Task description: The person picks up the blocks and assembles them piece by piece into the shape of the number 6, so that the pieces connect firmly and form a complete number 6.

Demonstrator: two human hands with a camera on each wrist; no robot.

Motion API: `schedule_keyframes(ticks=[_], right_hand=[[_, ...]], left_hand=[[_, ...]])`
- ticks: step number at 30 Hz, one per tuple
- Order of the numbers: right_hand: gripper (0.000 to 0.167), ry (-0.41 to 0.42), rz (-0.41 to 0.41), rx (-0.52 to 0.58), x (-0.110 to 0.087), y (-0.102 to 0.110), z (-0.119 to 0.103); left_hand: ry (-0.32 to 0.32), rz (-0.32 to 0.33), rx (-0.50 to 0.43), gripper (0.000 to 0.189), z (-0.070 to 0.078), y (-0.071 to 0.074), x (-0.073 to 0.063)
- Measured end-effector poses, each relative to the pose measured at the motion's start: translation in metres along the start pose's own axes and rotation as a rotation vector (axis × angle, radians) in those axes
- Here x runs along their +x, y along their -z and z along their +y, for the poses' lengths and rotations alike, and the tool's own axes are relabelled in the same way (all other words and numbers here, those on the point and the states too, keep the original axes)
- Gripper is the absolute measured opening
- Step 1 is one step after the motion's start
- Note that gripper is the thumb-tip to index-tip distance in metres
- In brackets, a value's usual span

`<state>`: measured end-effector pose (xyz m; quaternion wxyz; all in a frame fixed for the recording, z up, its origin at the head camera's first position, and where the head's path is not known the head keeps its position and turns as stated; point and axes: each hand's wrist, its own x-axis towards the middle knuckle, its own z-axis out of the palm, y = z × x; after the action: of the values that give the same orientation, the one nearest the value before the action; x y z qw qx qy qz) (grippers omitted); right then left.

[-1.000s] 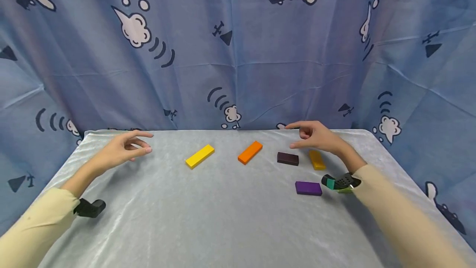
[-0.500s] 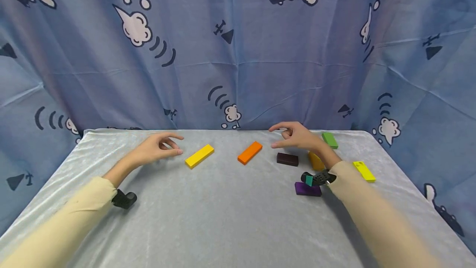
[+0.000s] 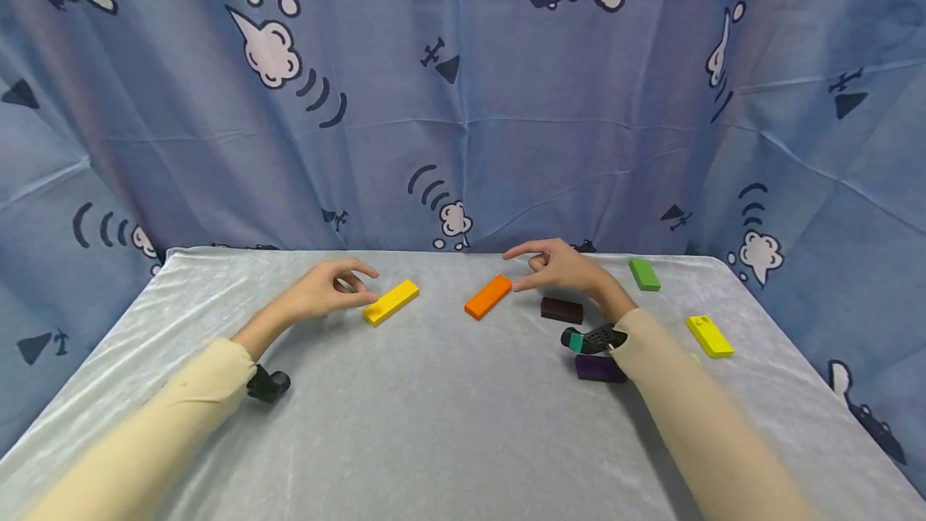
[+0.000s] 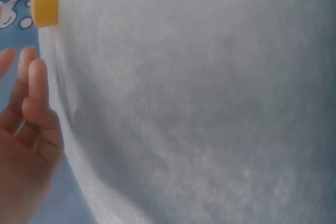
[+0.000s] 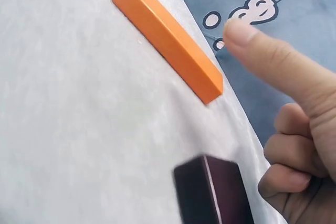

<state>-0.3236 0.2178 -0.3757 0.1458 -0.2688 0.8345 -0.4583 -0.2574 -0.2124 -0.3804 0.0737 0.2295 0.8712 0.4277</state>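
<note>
In the head view my left hand, thumb and index finger apart, is at the near left end of a yellow block. Its thumb tip overlaps that end; I cannot tell whether they touch. Beyond the fingertips in the left wrist view lies the same yellow block. My right hand hovers by the far end of an orange block, thumb and index finger spread, the other fingers curled, nothing held. A dark brown block lies under the right hand, also visible as a dark block in the right wrist view.
A purple block lies partly behind the right wrist's black strap. Farther right are a green block and a bright yellow block with a mark on it. A patterned blue curtain hangs behind the pale cloth-covered table.
My left hand has moved right to the yellow block. My right hand has moved left toward the orange block. The green and bright yellow blocks have come into view; the amber one is now hidden.
</note>
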Motion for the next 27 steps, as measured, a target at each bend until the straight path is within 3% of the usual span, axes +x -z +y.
schedule_keyframes(ticks=[12, 18, 23, 27], right_hand=[[0.051, -0.022, -0.058, -0.087, 0.016, -0.009, 0.000], [0.050, -0.058, -0.050, -0.145, 0.019, -0.012, -0.002], [0.047, -0.095, -0.049, -0.134, 0.020, -0.013, -0.003], [0.045, -0.079, -0.073, -0.116, 0.020, -0.014, -0.001]], left_hand=[[-0.008, -0.017, 0.044, 0.039, 0.000, -0.008, 0.006], [-0.003, -0.028, 0.042, 0.037, 0.002, -0.012, 0.008], [-0.002, -0.030, 0.052, 0.034, 0.002, -0.014, 0.010], [-0.008, -0.027, 0.071, 0.031, 0.001, -0.016, 0.011]])
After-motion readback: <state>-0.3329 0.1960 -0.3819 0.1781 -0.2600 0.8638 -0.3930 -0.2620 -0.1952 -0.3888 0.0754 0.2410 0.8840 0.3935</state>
